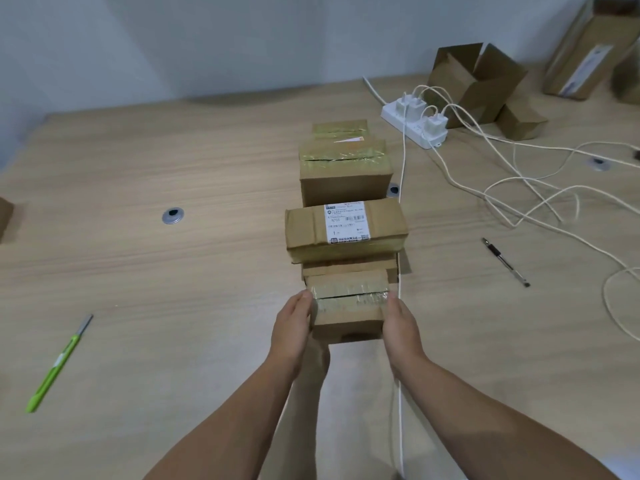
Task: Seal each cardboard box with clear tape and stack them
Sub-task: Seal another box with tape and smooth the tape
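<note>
Both forearms reach straight forward from the bottom edge, nearly parallel, wrists level.

Left hand (294, 327) is clamped against the left side of the small box (349, 315), back of the hand facing up and outward, thumb lying at the box's top left corner. The fingers run down the side and are mostly hidden.

Right hand (401, 327) mirrors it on the right side, thumb tip at the top right corner and fingers out of sight behind the box. The box is held between the two hands.

The small box is upright and square to the viewer, with clear tape (349, 294) across its top seam. It sits low over the counter (173, 289) at the near end of a row of boxes. Cannot tell whether its base touches the counter.

Just behind it is a flat box (349, 266) with the labelled box (311, 233) lying on top of it, white shipping label facing up. Behind those stands a taller taped box (346, 178), then another taped box (341, 128) farthest back.

A white cable (400, 393) runs along the right side of the row and passes under the right forearm.

A green pen (57, 365) lies well to the left and a black pen (505, 261) to the right. A power strip (414, 124) with plugged chargers and loose cords sits at far right, near opened cartons (478, 81).
</note>
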{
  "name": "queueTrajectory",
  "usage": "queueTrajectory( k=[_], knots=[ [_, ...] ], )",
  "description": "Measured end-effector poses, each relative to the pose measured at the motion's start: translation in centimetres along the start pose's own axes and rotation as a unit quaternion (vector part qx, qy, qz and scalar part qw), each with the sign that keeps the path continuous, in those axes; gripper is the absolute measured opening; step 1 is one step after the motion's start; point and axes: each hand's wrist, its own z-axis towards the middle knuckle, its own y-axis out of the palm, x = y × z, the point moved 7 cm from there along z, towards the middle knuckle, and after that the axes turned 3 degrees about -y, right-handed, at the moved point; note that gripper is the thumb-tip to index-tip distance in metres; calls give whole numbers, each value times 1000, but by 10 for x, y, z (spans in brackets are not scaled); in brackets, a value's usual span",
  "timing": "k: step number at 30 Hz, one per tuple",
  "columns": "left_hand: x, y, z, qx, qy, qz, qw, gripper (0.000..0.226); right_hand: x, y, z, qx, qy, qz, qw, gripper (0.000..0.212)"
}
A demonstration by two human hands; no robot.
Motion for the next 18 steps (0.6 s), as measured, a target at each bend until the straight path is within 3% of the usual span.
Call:
queueTrajectory(
  k=[7,13,16,18],
  knots=[
    [-4,13,16,8,-5,-14,1000,73,-5,-7,12,-23,1,-9,1000,88],
    [-4,14,16,8,2,-5,1000,71,-4,-11,8,-33,-17,-8,999,78],
    [-8,14,11,8,-5,-19,1000,44,-5,-17,-3,10,-40,1,999,66],
    [-16,10,10,12,-20,-46,999,39,-5,-27,-13,58,-47,3,997,45]
  ],
)
